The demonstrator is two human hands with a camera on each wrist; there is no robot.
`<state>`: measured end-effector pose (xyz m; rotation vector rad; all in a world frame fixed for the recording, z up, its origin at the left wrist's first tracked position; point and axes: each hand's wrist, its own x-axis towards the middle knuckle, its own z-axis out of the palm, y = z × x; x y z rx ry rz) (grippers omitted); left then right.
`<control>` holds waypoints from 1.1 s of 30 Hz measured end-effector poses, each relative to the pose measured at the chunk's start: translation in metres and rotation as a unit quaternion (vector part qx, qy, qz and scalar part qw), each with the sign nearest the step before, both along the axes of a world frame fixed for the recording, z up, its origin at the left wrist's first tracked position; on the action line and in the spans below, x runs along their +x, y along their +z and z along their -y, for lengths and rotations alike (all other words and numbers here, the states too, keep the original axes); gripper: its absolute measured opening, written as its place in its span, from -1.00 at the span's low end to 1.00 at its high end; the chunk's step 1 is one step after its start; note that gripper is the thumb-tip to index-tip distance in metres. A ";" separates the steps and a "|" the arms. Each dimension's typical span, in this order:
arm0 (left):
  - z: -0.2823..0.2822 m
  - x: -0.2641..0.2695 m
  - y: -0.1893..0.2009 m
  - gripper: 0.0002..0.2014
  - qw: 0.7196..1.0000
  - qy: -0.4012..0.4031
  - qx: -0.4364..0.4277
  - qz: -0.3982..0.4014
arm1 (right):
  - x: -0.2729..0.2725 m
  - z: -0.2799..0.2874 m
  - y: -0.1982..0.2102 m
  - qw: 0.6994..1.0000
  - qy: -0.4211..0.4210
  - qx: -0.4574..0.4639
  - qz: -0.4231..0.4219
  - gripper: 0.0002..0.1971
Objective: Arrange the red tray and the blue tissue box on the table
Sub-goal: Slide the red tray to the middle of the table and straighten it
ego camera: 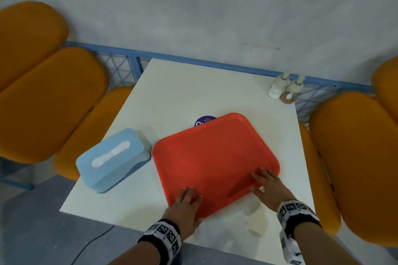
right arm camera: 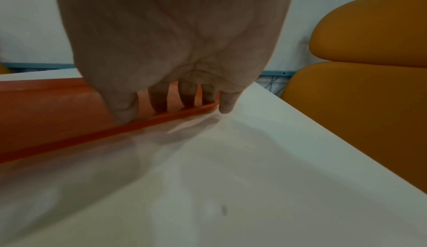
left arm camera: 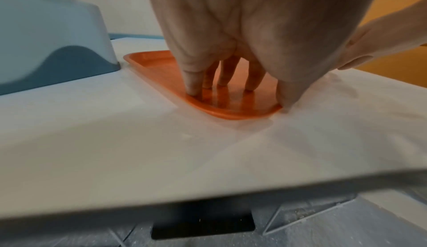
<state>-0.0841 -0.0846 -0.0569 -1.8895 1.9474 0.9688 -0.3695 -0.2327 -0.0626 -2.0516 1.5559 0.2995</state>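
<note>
The red tray (ego camera: 215, 157) lies flat and slightly turned in the middle of the white table (ego camera: 172, 92). My left hand (ego camera: 189, 194) rests on its near-left corner; in the left wrist view the straight fingers (left arm camera: 193, 86) press inside the tray (left arm camera: 150, 62) while the thumb touches the rim from outside. My right hand (ego camera: 261, 178) lies on the near-right edge, and in the right wrist view its fingers (right arm camera: 159, 103) reach over the rim of the tray (right arm camera: 46, 108). The light blue tissue box (ego camera: 112, 159) (left arm camera: 46, 37) stands just left of the tray, untouched.
Two small bottles (ego camera: 284, 90) stand at the table's far right corner. A purple round sticker (ego camera: 203, 120) shows partly under the tray's far edge. Orange seats flank the table on the left (ego camera: 43, 103) and right (ego camera: 355, 157). A blue rail (ego camera: 193, 62) runs behind.
</note>
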 end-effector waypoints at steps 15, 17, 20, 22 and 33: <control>0.199 0.066 0.003 -0.36 1.000 -0.022 -0.007 -0.004 | 0.072 0.174 -0.009 0.995 -0.034 -0.006 -0.099 -0.44; 0.221 0.074 0.003 -0.36 1.000 -0.022 -0.007 -0.002 | 0.079 0.193 -0.010 0.994 -0.036 -0.007 -0.102 -0.45; 0.246 0.084 0.009 -0.42 0.999 -0.032 -0.018 0.019 | 0.087 0.213 -0.005 0.994 -0.047 -0.023 -0.094 -0.43; 0.257 0.083 0.015 -0.55 0.996 -0.041 -0.066 0.039 | 0.094 0.220 0.004 0.995 -0.052 -0.063 -0.063 -0.49; 0.294 0.096 0.019 -0.61 0.994 -0.036 -0.065 0.083 | 0.109 0.200 -0.006 0.995 -0.041 -0.091 0.010 -0.61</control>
